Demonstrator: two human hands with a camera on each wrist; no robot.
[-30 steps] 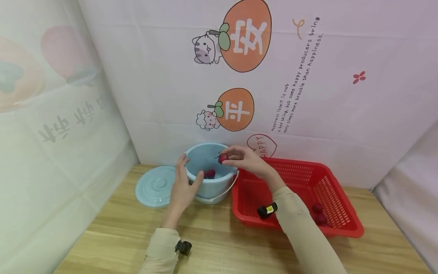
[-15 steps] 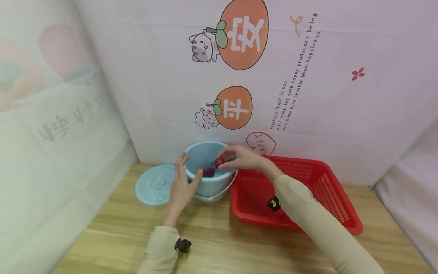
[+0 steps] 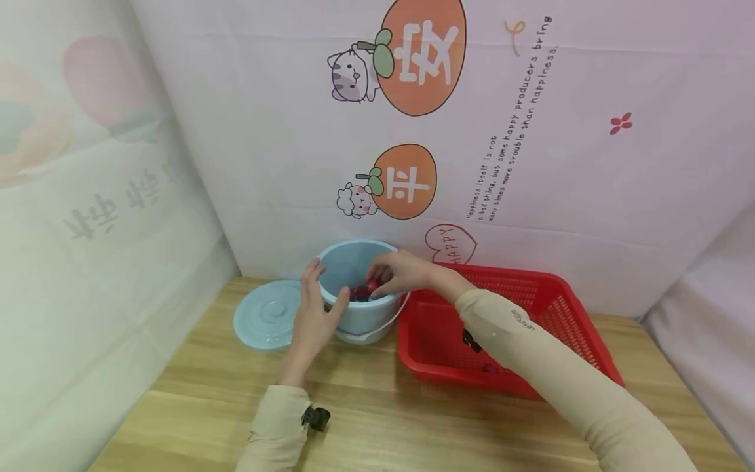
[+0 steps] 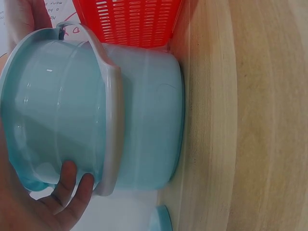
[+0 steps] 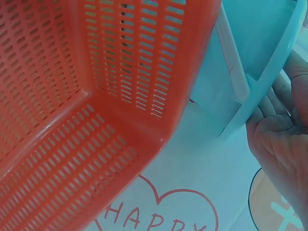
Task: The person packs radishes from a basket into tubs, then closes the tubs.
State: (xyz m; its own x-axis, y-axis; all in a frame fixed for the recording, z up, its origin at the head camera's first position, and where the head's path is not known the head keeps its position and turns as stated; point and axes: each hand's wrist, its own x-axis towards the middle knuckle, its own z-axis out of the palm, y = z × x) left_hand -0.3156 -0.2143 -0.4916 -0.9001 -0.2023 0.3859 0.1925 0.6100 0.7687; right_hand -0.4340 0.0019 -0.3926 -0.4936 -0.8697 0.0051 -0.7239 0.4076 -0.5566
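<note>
A light blue bucket [image 3: 361,316] stands on the wooden table, with several small red fruits [image 3: 358,294] inside it. My left hand [image 3: 326,288] grips the bucket's near left side, thumb on the front and fingers round the rim; the left wrist view shows the fingers [image 4: 67,185] on the bucket [image 4: 144,120] wall. My right hand [image 3: 386,278] reaches down into the bucket's mouth and pinches a red fruit [image 3: 372,285] just above the others. In the right wrist view the right hand's palm [image 5: 281,139] lies against the bucket [image 5: 250,43] rim.
The bucket's blue lid [image 3: 267,316] lies flat to its left. A red slotted basket [image 3: 554,308] sits right of the bucket, touching it, and also fills the right wrist view [image 5: 72,96]; my right sleeve hides most of its floor. Printed walls close the back and left.
My right hand has moved left and down with the red fruit, from above the bucket's rim into its mouth. The left hand has stayed on the bucket.
</note>
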